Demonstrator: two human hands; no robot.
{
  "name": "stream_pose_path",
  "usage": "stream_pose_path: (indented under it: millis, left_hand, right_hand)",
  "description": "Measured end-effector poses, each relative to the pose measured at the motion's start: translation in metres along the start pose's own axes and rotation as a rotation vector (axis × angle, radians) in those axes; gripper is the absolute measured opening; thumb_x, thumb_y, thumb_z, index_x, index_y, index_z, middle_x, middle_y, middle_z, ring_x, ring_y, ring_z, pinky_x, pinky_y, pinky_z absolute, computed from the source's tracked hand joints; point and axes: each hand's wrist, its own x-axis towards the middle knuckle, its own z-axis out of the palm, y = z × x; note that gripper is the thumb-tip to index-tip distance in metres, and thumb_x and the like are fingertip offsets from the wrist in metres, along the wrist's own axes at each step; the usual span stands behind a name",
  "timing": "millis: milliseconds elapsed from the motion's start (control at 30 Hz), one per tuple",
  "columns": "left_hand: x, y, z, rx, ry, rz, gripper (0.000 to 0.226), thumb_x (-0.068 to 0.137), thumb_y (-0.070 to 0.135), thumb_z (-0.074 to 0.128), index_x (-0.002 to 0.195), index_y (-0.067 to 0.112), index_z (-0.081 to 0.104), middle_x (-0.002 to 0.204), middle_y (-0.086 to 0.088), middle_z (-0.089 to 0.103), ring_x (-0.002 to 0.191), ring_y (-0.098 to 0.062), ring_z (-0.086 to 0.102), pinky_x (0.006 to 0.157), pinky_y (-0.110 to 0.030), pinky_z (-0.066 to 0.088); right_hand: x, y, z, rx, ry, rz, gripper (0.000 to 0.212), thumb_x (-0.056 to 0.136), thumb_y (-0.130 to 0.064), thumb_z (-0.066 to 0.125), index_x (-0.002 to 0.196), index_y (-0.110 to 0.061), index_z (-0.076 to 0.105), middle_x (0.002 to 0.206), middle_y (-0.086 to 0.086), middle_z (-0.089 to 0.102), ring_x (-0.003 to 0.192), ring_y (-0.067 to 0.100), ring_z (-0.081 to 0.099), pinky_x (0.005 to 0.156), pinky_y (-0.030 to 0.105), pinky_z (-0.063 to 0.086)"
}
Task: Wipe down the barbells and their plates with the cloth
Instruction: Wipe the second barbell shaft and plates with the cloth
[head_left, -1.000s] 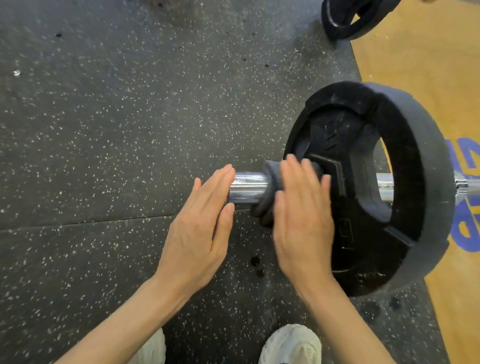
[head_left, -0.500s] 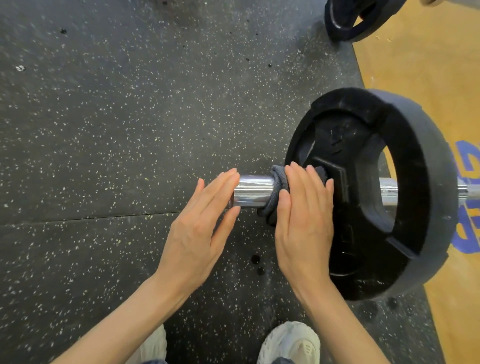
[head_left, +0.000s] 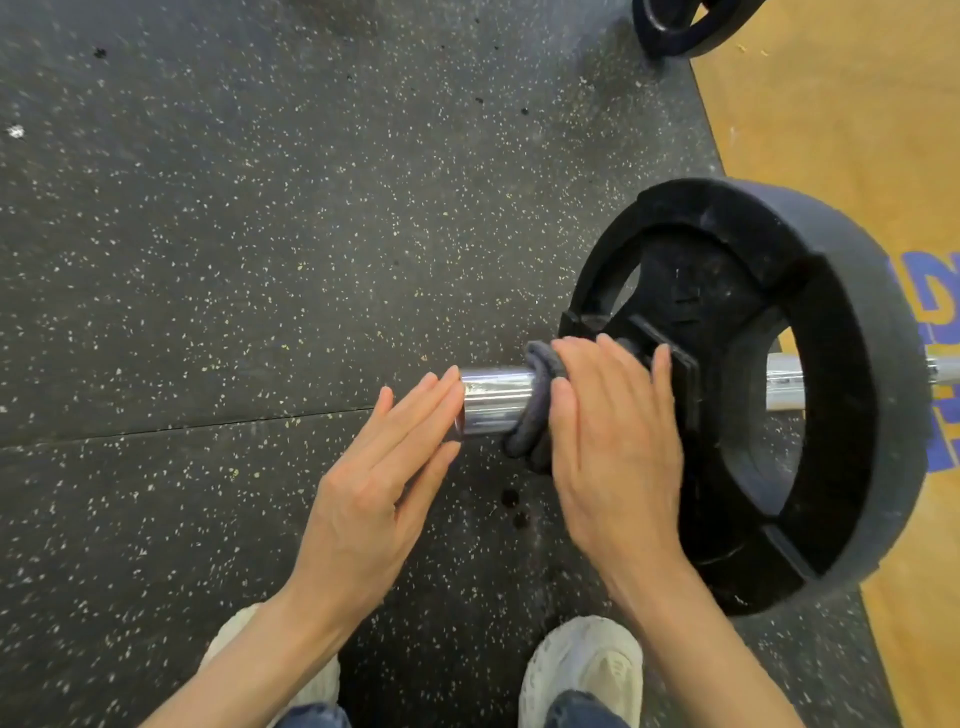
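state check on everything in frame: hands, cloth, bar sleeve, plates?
left hand: open, fingers straight, fingertips against the sleeve's end
right hand: open, flat, pressing the cloth onto the sleeve
cloth: bunched round the sleeve, beside the plate hub
bar sleeve: chrome, bare between the hands
plate: loaded on the bar, upright, edge on the floor
second plate: on the floor at top edge, mostly cut off

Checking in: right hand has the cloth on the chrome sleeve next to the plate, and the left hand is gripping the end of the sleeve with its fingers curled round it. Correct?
Not quite. In the head view the left hand is not gripping: its fingers are straight and flat against the end of the sleeve. The rest holds: the right hand has the cloth on the sleeve next to the plate.
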Motion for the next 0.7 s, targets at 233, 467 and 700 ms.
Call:
stream_pose_path:
  millis: [233, 467, 700]
  left_hand:
    - [-0.01, 0.002, 0.002, -0.008, -0.015, 0.009, 0.049, 0.102, 0.022, 0.048, 0.15, 0.011, 0.04, 0.157, 0.002, 0.038, 0.146, -0.011, 0.038, 0.124, -0.03, 0.021]
    - [0.002, 0.01, 0.006, -0.013, -0.071, 0.018, 0.049, 0.106, 0.019, 0.039, 0.154, 0.009, 0.033, 0.162, -0.002, 0.031, 0.15, -0.013, 0.03, 0.126, -0.035, 0.016]
    - [0.015, 0.007, 0.012, -0.055, -0.047, -0.003, 0.05, 0.107, 0.02, 0.041, 0.155, 0.013, 0.03, 0.161, 0.005, 0.032, 0.148, -0.006, 0.031, 0.125, -0.033, 0.017]
  right_hand:
    - [0.007, -0.031, 0.009, 0.038, -0.053, -0.165, 0.041, 0.106, -0.022, 0.026, 0.122, -0.015, 0.063, 0.115, -0.002, 0.064, 0.117, 0.02, 0.055, 0.125, 0.04, 0.016]
    - [0.002, -0.031, 0.014, 0.069, 0.023, -0.013, 0.041, 0.105, -0.022, 0.027, 0.12, -0.013, 0.064, 0.118, 0.001, 0.064, 0.121, 0.024, 0.055, 0.122, 0.046, 0.02]
    - [-0.017, -0.005, 0.021, 0.101, 0.162, 0.134, 0.045, 0.106, -0.024, 0.029, 0.144, -0.008, 0.049, 0.15, 0.007, 0.049, 0.148, 0.026, 0.032, 0.127, 0.041, 0.005]
